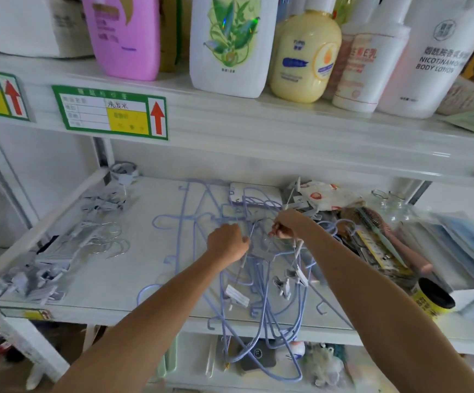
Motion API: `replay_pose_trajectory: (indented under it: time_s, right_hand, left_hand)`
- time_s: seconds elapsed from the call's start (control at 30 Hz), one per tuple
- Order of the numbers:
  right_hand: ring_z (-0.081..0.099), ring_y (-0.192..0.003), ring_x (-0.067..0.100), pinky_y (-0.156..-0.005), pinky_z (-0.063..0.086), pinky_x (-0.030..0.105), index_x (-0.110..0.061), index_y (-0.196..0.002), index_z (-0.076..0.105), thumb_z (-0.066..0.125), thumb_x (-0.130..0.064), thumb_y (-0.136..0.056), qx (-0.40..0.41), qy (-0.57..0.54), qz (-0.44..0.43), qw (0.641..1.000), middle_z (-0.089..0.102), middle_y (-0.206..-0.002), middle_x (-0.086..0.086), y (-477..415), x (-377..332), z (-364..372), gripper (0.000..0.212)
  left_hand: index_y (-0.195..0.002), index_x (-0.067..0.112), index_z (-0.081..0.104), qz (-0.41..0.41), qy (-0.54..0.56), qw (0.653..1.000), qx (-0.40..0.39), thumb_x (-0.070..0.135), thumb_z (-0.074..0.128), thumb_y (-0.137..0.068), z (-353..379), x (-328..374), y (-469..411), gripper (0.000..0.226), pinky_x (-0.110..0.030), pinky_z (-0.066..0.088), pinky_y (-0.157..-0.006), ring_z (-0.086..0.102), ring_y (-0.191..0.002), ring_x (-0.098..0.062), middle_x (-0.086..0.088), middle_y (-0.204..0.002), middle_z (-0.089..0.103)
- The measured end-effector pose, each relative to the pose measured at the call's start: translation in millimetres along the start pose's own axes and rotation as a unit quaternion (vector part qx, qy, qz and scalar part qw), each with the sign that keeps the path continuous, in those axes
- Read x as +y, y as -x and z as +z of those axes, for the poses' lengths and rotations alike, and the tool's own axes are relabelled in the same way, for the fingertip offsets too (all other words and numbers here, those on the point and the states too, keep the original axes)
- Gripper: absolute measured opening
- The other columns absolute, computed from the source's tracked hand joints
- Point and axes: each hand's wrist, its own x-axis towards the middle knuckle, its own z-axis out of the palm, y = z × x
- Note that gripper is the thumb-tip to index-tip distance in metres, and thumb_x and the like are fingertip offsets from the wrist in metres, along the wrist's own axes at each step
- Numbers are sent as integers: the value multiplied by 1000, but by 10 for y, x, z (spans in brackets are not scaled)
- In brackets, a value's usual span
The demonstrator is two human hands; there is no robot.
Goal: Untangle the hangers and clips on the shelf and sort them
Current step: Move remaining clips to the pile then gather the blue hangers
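Head view: what's the surface, and the room round it?

A white shelf in a white rack against a white wall. The tier above carries bottles of lotion, with a green label bearing a red arrow on its front edge. At the right end of the shelf lie a brush, a yellow-and-black can and some packets.

Where are the hangers against the hands?

The blue hangers lie tangled in the middle of the shelf, under and around both hands. White clips sit in the tangle, nearer the front than the right wrist. A pile of grey clip hangers with metal hooks lies well apart at the left end.

And the hands themselves?

The left hand is curled into a fist round a thin strand of the hangers. The right hand, just beside it and a little further back, pinches another strand at its fingertips. Which hanger each holds I cannot tell.

Which way do the hangers run?

Mostly back to front: their long axes go from the rear toward the front edge. Several overhang that edge and droop in front of the tier below. Two hooks on the tangle's left side curl leftward
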Motion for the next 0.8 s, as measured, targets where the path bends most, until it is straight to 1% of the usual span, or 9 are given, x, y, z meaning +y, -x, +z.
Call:
replay_pose_trajectory:
  time_s: [0.07, 0.17, 0.27, 0.33, 0.43, 0.53, 0.67, 0.73, 0.8]
  right_hand:
    - [62, -38, 18, -37, 50, 24, 1, -80, 49, 40, 4, -100, -19, -6, -21, 1000, 59, -61, 20, 46, 6, -14, 22]
    - [65, -43, 18, -41, 54, 25, 0, -81, 50, 46, 4, -99, -48, -46, -42, 997, 58, -51, 12, 176, 40, -73, 18]
    - [63, -42, 16, -38, 52, 23, -1, -80, 52, 47, 4, -99, -64, -68, -73, 993, 53, -58, 13, 283, 48, -189, 21]
    - [63, -43, 16, -38, 51, 22, 0, -79, 54, 46, 3, -100, -77, -51, -81, 992, 54, -55, 11, 344, 90, -232, 22]
    - [61, -45, 17, -38, 49, 21, -2, -74, 53, 46, 0, -99, -85, -55, -81, 992, 52, -51, 9, 395, 161, -256, 26]
    - [61, -47, 19, -41, 50, 22, -1, -73, 54, 48, -2, -99, -89, -58, -88, 990, 55, -52, 11, 428, 195, -285, 27]
    - [61, -45, 17, -41, 51, 22, 0, -72, 56, 48, -4, -99, -83, -73, -81, 991, 57, -57, 13, 460, 238, -303, 29]
    - [59, -43, 16, -41, 50, 22, -1, -71, 55, 48, -4, -99, -80, -88, -70, 990, 57, -57, 13, 468, 258, -283, 29]
    - [58, -41, 16, -40, 50, 22, -1, -71, 55, 48, -4, -99, -77, -103, -64, 990, 57, -56, 13, 478, 268, -268, 29]
  left_hand:
    - [-107, 2, 60, 0, 78, 997, -8, 43, 55, -94, 111, 22, -122, 44, -40, 49, -86, 62, -105, -36, -19, -112, 64]
    - [-102, -2, 63, 6, 126, 992, -5, 49, 63, -89, 218, 66, -224, 53, -41, 48, -81, 62, -102, -37, -23, -104, 66]
    - [-112, 1, 59, 2, 129, 992, -7, 52, 66, -86, 277, 98, -283, 58, -40, 46, -82, 61, -106, -35, -20, -113, 64]
    - [-120, 1, 54, -17, 150, 988, -28, 51, 70, -84, 280, 130, -324, 64, -38, 46, -82, 61, -108, -34, -20, -119, 63]
    - [-134, 1, 47, -48, 174, 981, -78, 54, 79, -73, 255, 243, -368, 87, -32, 49, -84, 61, -113, -32, -16, -128, 61]
    - [-135, 5, 49, -75, 212, 970, -94, 55, 83, -66, 276, 348, -418, 92, -40, 54, -91, 63, -112, -29, -13, -129, 61]
    - [-151, 1, 22, -135, 350, 921, -108, 36, 89, -55, 387, 435, -519, 122, -43, 57, -91, 64, -110, -30, -17, -136, 55]
    - [-154, 2, 5, -147, 378, 907, -112, 30, 92, -59, 408, 478, -504, 132, -38, 57, -89, 65, -111, -29, -17, -143, 50]
    - [-155, 4, -4, -142, 386, 904, -115, 25, 93, -62, 350, 525, -399, 136, -31, 59, -72, 68, -103, -26, -18, -143, 50]
